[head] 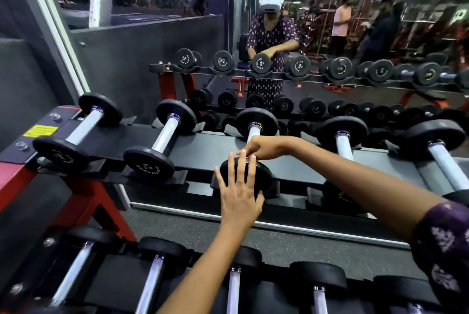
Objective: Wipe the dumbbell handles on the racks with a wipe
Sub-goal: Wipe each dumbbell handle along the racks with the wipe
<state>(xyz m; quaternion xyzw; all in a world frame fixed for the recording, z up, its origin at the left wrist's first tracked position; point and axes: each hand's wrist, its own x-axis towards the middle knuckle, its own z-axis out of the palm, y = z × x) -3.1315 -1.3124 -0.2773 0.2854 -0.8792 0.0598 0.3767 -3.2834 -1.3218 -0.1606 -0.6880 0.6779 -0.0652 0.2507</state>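
The upper rack (215, 143) cradles a row of dumbbells; the third dumbbell (256, 121) from the left sits at centre. The left hand (239, 190) lies flat, fingers spread, on its near weight plate (264, 174). At twelve o'clock from it, the right hand (264, 147) curls round the handle (254, 132); whether it holds a wipe, I cannot tell.

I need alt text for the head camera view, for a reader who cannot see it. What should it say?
A person's left hand rests with straight fingers on the near weight plate of the third dumbbell on the upper rack, while the right hand curls around its handle. More dumbbells sit on both sides and on a lower rack; a mirror stands behind.
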